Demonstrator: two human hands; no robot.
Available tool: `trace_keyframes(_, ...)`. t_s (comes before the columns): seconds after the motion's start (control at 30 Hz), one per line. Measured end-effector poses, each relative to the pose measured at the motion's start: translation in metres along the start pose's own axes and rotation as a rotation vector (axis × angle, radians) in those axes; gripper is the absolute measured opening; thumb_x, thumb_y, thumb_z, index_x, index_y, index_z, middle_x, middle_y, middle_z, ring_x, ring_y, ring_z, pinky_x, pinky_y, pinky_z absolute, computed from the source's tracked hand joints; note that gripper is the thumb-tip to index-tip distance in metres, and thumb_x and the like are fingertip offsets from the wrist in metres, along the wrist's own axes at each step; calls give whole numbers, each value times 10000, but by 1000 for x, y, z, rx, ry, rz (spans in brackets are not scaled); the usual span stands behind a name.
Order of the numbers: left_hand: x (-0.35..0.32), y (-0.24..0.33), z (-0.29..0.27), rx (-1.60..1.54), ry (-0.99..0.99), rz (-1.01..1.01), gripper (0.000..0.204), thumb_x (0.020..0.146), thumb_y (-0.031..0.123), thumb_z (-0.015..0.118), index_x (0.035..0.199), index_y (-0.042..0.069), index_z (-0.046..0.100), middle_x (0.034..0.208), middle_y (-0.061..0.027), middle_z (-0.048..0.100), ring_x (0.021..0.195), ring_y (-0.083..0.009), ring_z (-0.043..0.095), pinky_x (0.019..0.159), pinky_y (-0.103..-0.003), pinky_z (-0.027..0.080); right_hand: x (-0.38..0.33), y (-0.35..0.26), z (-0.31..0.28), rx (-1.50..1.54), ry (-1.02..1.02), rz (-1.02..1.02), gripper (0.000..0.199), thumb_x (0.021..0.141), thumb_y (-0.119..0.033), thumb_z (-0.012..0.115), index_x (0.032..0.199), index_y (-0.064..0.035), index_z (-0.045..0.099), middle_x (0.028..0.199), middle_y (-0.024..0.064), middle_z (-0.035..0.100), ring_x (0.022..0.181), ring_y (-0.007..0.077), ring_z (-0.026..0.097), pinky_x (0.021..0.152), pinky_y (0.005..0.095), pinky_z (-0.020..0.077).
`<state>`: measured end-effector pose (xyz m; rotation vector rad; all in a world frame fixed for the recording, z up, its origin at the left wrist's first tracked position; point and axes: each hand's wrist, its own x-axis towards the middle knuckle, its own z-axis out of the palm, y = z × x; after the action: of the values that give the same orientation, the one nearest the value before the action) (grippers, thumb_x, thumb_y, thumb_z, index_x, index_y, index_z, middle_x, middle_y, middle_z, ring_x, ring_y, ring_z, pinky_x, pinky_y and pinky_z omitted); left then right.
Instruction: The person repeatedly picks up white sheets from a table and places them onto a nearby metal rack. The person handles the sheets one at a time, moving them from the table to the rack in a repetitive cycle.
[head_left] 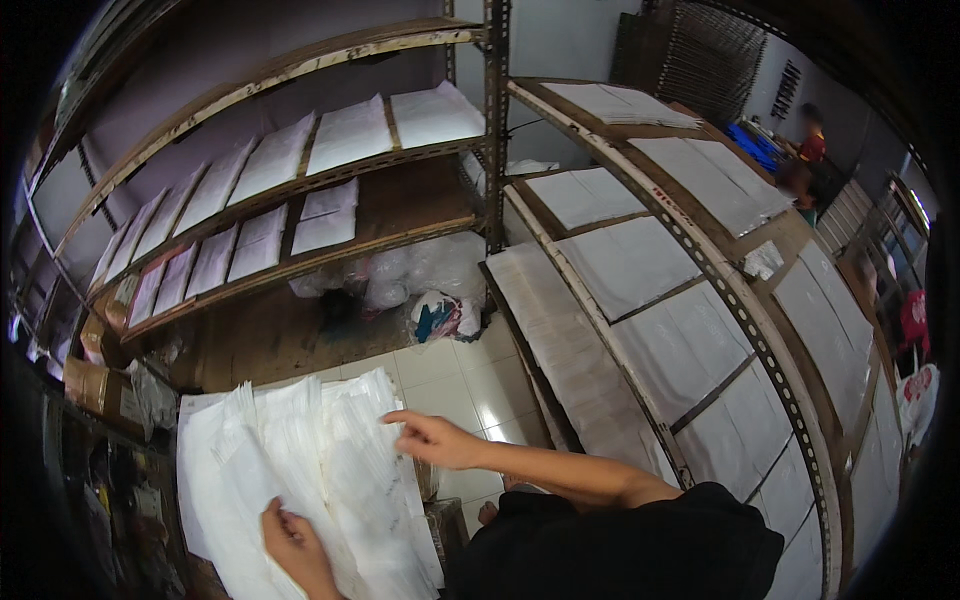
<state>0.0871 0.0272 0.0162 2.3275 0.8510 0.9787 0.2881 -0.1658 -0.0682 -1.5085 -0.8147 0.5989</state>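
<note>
A fanned pile of white paper sheets [300, 470] lies in front of me at the lower left. My left hand [292, 545] presses on the pile's near edge, fingers curled around a few sheets. My right hand [432, 438] reaches across from the right, fingers spread, its fingertips touching the right edge of the pile. My dark sleeve fills the lower middle.
Wooden shelves [300, 190] on the left and metal-framed shelves [640, 260] on the right carry stacks of white sheets. Plastic bags [420, 285] lie on the tiled floor [460, 380]. Cardboard boxes [95, 385] stand at the left. A person [808, 150] stands far back.
</note>
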Motion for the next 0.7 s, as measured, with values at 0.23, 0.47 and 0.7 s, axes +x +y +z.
trace_keyframes(0.23,-27,64,73,-182,-307,295,288,844,-59,560,1126,-60,616,813,-147,529,691,-268,529,644,-364,447,22,-82,-11,-391,-182,-224,296,977,-259,555,1127,-15,628,955,215,679,908,384,659,806,469,501)
trace_keyframes(0.47,-39,115,82,-476,-526,423,361,821,56,707,1164,-27,629,824,-138,558,560,-234,516,527,-348,446,45,-98,-118,-579,27,-143,178,873,-131,564,1015,-31,601,933,182,676,912,337,677,777,448,514)
trace_keyframes(0.7,-47,86,86,-381,-625,508,340,817,61,733,1131,-25,638,818,-119,567,604,-234,552,563,-353,461,4,-278,-318,-772,482,102,209,862,-166,598,1042,-79,656,918,31,632,831,146,600,735,308,504)
